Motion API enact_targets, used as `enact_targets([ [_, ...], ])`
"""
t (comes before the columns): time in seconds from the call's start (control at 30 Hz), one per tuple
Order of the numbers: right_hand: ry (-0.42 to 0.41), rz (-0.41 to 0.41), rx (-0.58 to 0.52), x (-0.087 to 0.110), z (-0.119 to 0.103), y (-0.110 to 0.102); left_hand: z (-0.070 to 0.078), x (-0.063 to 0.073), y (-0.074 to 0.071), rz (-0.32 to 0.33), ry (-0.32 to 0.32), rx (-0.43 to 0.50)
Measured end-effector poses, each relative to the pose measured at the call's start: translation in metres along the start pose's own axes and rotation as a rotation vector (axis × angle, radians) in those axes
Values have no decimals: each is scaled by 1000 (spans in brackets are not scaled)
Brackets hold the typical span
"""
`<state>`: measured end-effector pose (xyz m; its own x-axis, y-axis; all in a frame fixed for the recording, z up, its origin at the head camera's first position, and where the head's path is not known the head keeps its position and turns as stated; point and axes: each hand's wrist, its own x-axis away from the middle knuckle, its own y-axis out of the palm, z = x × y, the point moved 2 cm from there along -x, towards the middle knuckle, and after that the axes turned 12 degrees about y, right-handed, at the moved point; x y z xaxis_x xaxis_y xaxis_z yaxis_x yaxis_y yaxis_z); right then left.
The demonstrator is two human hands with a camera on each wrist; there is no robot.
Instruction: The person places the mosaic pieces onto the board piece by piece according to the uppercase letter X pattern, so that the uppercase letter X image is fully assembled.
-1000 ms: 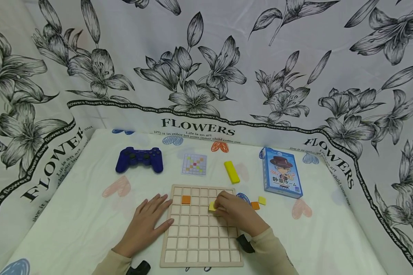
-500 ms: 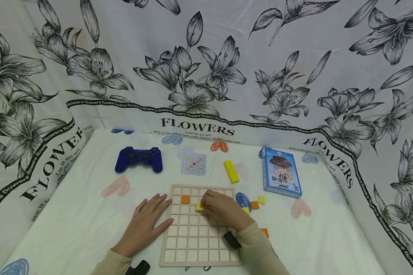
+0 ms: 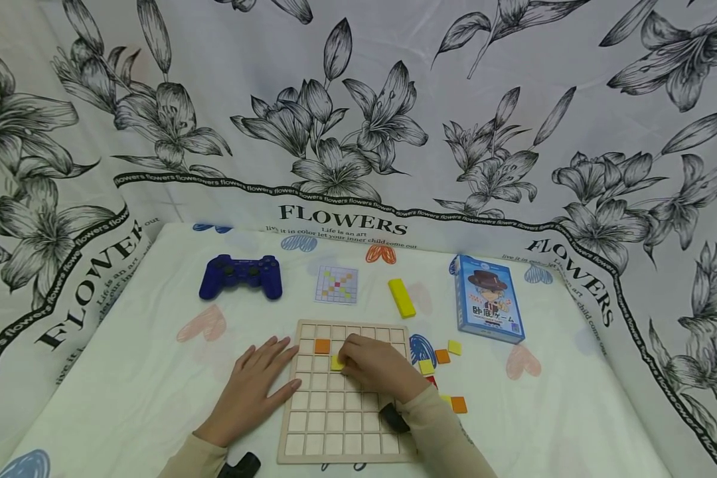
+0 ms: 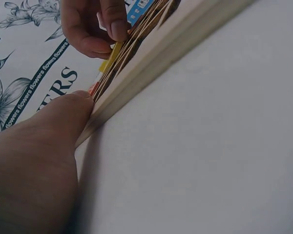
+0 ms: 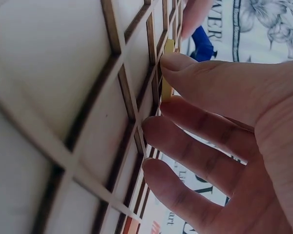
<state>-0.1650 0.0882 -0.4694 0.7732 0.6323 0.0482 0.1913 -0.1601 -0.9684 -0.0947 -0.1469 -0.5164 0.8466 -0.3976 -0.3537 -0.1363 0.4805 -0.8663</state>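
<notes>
A wooden grid board (image 3: pixel 317 421) lies flat on the cloth, with an orange square tile (image 3: pixel 322 346) in one of its upper left cells. My right hand (image 3: pixel 376 364) pinches a yellow square tile (image 3: pixel 336 363) by its edges, just below and right of the orange one. In the right wrist view, thumb and index finger hold that yellow tile (image 5: pixel 166 90) against the grid, the other fingers loosely bent. Whether it sits fully in a cell I cannot tell. My left hand (image 3: pixel 251 392) rests at the board's left edge, fingers extended and touching the frame.
Several loose tiles, among them an orange tile (image 3: pixel 459 404) and a yellow tile (image 3: pixel 426 366), lie right of the board. Behind it are a patterned card (image 3: pixel 337 285), a yellow bar (image 3: pixel 401 298), a blue game controller (image 3: pixel 241 277) and a blue box (image 3: pixel 490 299).
My right hand has moved left across the board with the yellow tile, then slightly nearer to me. More loose tiles at the right have come into sight. The left hand stays put.
</notes>
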Motion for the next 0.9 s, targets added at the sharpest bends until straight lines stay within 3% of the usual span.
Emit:
enact_targets([
  [0.27,-33,29,31,0,-3,1,-2,1,2,-35,-16,7],
  [0.47,-55,51,42,2,-5,-1,-3,2,3,-10,-2,-9],
  [0.9,-46,60,41,1,-5,-2,-2,1,3,-27,-6,-1],
])
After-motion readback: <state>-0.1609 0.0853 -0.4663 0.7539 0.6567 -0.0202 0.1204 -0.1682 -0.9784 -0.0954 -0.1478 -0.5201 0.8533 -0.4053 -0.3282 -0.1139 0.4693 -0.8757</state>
